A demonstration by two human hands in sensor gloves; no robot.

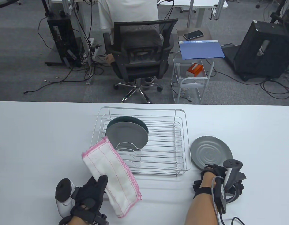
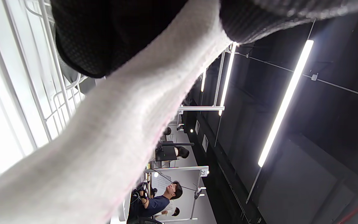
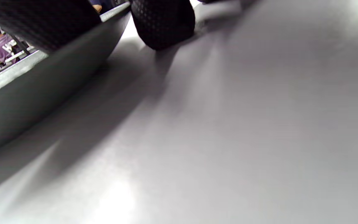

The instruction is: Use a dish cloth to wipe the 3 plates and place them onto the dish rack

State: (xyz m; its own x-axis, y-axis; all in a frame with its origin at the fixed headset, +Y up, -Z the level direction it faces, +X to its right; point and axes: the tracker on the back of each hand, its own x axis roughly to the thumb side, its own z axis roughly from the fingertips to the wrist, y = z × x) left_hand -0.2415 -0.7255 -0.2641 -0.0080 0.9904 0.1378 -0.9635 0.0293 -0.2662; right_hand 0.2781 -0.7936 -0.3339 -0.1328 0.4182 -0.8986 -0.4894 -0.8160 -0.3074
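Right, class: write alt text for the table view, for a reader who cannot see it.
Two gloved hands work at a white table: the left hand holds a white dish cloth while the right hand touches a grey plate lying flat beside a wire dish rack, where two plates already stand.

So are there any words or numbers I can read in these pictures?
"22": a small sign on a frame far off in the left wrist view; blurry, so not certain.
White print on a person's purple shirt: too blurred to read.
Plates, dish rack, cloth: no writing visible.
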